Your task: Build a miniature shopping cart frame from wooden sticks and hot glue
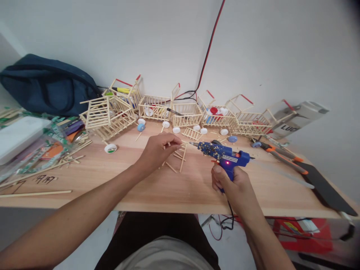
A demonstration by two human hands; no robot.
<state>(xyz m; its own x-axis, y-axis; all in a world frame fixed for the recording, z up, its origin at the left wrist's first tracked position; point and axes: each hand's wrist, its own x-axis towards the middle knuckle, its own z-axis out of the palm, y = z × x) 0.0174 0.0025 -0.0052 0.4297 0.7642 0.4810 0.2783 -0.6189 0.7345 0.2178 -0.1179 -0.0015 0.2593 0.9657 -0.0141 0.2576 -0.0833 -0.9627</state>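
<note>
My right hand (236,183) is wrapped round the handle of a blue hot glue gun (239,160), which has a red light lit on its side and dark and pale specks crusted over its front. The gun's metal nozzle points left, close to the fingertips of my left hand (159,150). Those fingers are pinched on a short wooden stick (184,143), its end near the nozzle. Just under them, a small ladder-like frame of sticks (182,159) rests on the table, partly covered by the hand.
Several stick-built carts (187,114) with red handles and bottle-cap wheels line the wall. A dark blue bag (47,88) and plastic packets (53,144) are at left. Orange-handled pliers (284,155), a clear glue stick (289,176) and a black strip (329,189) lie at right. A black cord (231,210) hangs over the table edge.
</note>
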